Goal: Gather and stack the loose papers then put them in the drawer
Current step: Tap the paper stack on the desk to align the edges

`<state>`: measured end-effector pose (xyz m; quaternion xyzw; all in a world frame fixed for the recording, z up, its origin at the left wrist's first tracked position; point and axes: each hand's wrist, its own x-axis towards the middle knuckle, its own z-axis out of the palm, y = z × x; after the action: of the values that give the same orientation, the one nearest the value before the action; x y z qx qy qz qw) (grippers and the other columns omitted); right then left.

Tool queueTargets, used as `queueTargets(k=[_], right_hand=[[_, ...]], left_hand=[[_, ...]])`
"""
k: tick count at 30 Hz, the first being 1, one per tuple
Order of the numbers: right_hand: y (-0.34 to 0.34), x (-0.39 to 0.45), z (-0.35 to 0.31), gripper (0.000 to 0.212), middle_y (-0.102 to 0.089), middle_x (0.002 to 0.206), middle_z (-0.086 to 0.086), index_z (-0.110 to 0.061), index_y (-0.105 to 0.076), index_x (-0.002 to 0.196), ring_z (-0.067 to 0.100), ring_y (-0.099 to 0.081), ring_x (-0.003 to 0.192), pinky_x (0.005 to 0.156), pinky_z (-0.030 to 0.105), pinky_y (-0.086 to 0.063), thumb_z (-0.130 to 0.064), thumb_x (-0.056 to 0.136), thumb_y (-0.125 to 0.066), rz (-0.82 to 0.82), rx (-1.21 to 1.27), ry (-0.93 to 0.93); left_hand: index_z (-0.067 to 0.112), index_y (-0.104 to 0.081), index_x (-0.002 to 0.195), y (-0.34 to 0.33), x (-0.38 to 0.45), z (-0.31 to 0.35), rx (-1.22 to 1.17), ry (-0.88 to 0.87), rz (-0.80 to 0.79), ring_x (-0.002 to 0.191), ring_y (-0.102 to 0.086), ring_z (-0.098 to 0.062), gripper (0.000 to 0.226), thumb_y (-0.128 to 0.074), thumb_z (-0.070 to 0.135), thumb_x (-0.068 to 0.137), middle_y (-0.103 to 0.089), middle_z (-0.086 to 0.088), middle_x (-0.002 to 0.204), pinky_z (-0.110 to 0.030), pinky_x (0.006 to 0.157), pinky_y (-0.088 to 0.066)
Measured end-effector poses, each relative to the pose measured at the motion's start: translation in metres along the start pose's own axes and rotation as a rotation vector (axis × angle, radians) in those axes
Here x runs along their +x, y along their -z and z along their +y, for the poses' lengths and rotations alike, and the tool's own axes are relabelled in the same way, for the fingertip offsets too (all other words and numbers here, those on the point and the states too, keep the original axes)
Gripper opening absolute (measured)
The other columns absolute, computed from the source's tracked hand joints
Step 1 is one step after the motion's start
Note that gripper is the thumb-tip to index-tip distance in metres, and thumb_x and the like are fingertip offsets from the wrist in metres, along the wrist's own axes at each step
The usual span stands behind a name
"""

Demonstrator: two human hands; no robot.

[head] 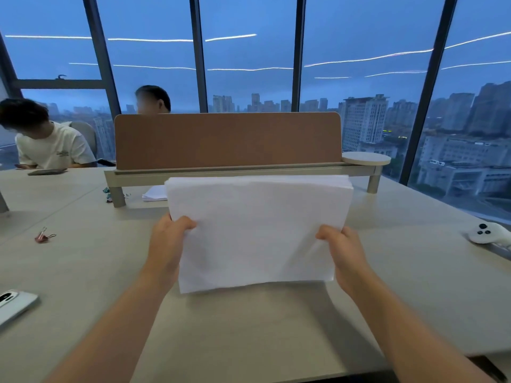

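A: Item one, the task's own thing?
B: Stack of white papers, held upright on edge, lower edge at or just above the desk; contact cannot be told. Top edge shows many sheets, slightly fanned.

A: Hands?
B: Left hand grips the stack's left edge, thumb curled over the front face. Right hand grips the right edge likewise.

A: Other paper?
B: A smaller pile of sheets lies flat behind the stack, under the raised shelf carrying a brown divider panel.

A: Sundries on the desk?
B: Pink binder clip, far left. Smartphone, left edge, partly out of frame. White handheld device with dark buttons, far right.

A: Background?
B: Two seated persons beyond the divider, left; tall windows onto a city skyline.
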<state>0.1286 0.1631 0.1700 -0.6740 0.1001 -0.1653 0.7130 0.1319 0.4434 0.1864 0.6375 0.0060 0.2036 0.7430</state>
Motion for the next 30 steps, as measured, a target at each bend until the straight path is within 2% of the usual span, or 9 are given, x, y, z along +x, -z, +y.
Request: queueTargets(k=[4,8,11,16,20,23,26,28,30], right_hand=[[0.005,-0.002,-0.005,0.016,-0.069,0.086,0.010,-0.013,-0.068,0.084,0.028,-0.064,0.080,0.073,0.041,-0.048,-0.001,0.086,-0.057,-0.087,0.015,0.048],[0.007,-0.004,-0.010,0.018,-0.073,0.079,0.002,-0.016,-0.069,0.083,0.028,-0.066,0.080,0.074,0.042,-0.050,-0.003,0.088,-0.058,-0.114,0.080,0.091],[0.002,-0.002,-0.019,0.016,-0.074,0.070,-0.004,-0.018,-0.070,0.079,0.024,-0.068,0.075,0.075,0.041,-0.052,-0.008,0.089,-0.063,-0.084,0.126,0.116],[0.004,0.002,-0.024,0.007,-0.078,0.089,-0.001,-0.020,-0.075,0.091,0.028,-0.072,0.090,0.088,0.048,-0.055,-0.023,0.087,-0.070,-0.084,0.120,0.122],[0.010,0.000,-0.022,0.007,-0.079,0.090,0.000,-0.021,-0.075,0.091,0.026,-0.073,0.088,0.087,0.047,-0.055,-0.025,0.088,-0.070,-0.148,0.107,0.097],[0.014,-0.002,-0.013,0.011,-0.079,0.096,0.002,-0.022,-0.075,0.096,0.025,-0.074,0.090,0.090,0.049,-0.057,-0.028,0.088,-0.071,-0.216,0.073,0.066],[0.016,-0.007,-0.001,0.017,-0.079,0.101,-0.001,-0.028,-0.074,0.101,0.020,-0.075,0.090,0.086,0.044,-0.058,-0.035,0.086,-0.073,-0.270,0.038,0.029],[0.017,-0.009,0.002,0.023,-0.079,0.101,-0.002,-0.029,-0.074,0.103,0.019,-0.075,0.091,0.085,0.042,-0.058,-0.040,0.082,-0.075,-0.289,0.024,0.010],[0.018,-0.009,-0.003,0.028,-0.079,0.101,-0.002,-0.027,-0.074,0.104,0.021,-0.075,0.093,0.088,0.046,-0.058,-0.041,0.080,-0.076,-0.295,-0.010,0.029]], left_hand=[[0.021,-0.070,0.097,0.003,-0.001,0.002,0.027,-0.032,-0.049,0.075,-0.067,-0.012,0.024,-0.059,0.013,0.078,-0.074,0.011,0.082,-0.030,0.067,-0.050],[0.020,-0.070,0.100,0.008,-0.005,-0.012,0.054,-0.017,-0.066,0.088,-0.062,-0.024,0.033,-0.057,0.019,0.069,-0.071,0.000,0.095,-0.040,0.076,-0.045],[0.017,-0.070,0.100,0.003,-0.005,-0.012,0.059,-0.005,-0.028,0.088,-0.061,-0.023,0.034,-0.057,0.019,0.068,-0.071,-0.001,0.095,-0.040,0.077,-0.045],[0.016,-0.066,0.107,-0.003,-0.006,-0.013,0.073,-0.021,-0.029,0.087,-0.062,-0.019,0.043,-0.055,0.016,0.065,-0.071,0.002,0.097,-0.034,0.075,-0.047],[0.021,-0.063,0.106,-0.003,-0.007,-0.014,0.063,-0.026,-0.022,0.087,-0.061,-0.018,0.041,-0.056,0.016,0.065,-0.068,0.002,0.099,-0.033,0.073,-0.047],[0.019,-0.065,0.098,-0.003,-0.009,-0.014,0.079,-0.042,-0.023,0.082,-0.060,-0.019,0.033,-0.055,0.016,0.066,-0.068,0.003,0.091,-0.034,0.070,-0.045],[0.016,-0.065,0.086,-0.004,-0.011,-0.013,0.080,-0.033,-0.004,0.075,-0.057,-0.018,0.014,-0.056,0.007,0.080,-0.066,0.007,0.077,-0.032,0.065,-0.042],[0.014,-0.062,0.079,-0.004,-0.011,-0.013,0.088,-0.020,0.007,0.070,-0.053,-0.017,0.013,-0.055,0.004,0.084,-0.063,0.014,0.065,-0.030,0.062,-0.039],[0.014,-0.059,0.074,-0.004,-0.011,-0.013,0.100,-0.013,0.017,0.066,-0.050,-0.017,0.016,-0.055,0.003,0.085,-0.058,0.018,0.055,-0.029,0.060,-0.037]])
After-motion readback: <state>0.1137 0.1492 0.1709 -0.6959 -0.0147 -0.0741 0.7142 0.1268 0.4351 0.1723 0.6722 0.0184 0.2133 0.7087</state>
